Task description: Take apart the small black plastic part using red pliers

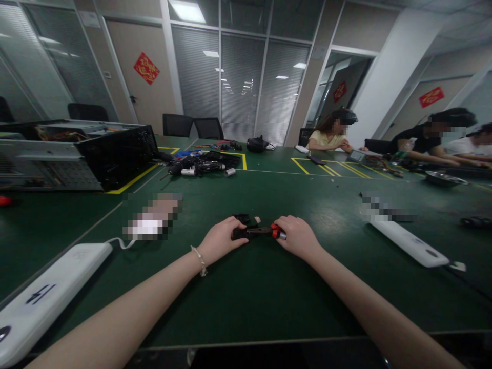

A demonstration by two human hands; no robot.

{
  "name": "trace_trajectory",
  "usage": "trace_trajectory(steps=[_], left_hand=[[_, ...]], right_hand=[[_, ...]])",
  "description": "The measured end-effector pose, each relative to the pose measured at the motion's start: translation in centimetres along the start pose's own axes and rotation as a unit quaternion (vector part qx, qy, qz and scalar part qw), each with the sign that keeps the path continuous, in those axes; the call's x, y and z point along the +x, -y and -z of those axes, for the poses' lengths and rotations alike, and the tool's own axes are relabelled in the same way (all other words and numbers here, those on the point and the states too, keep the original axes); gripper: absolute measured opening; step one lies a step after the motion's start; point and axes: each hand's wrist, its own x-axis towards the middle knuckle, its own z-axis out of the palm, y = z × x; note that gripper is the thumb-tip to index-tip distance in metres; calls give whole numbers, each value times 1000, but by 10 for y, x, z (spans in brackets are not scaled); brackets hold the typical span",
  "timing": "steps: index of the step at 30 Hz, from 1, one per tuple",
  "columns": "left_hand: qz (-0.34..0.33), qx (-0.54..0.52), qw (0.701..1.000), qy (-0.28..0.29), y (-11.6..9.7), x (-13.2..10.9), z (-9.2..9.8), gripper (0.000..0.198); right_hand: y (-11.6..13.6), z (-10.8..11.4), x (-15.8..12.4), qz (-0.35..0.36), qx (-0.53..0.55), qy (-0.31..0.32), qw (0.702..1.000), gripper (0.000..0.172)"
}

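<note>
福 on red sign, right-hand door, other signs blurred

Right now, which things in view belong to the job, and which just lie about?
In the job:
- red-handled metal pliers, in the right hand
- small black piece, in the left hand

Lying about:
- black-and-silver metal computer case
- long white device at near left
- shiny metal dish

2 power banks on table, pliers between; computer case behind left
</note>
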Motion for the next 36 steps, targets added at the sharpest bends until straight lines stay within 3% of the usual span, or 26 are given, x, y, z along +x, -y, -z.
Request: trace_trajectory(steps=[36], left_hand=[[-2,-7,1000,-7,1,1,-2,29]], right_hand=[[2,3,0,-9,-9,11,1000,18]])
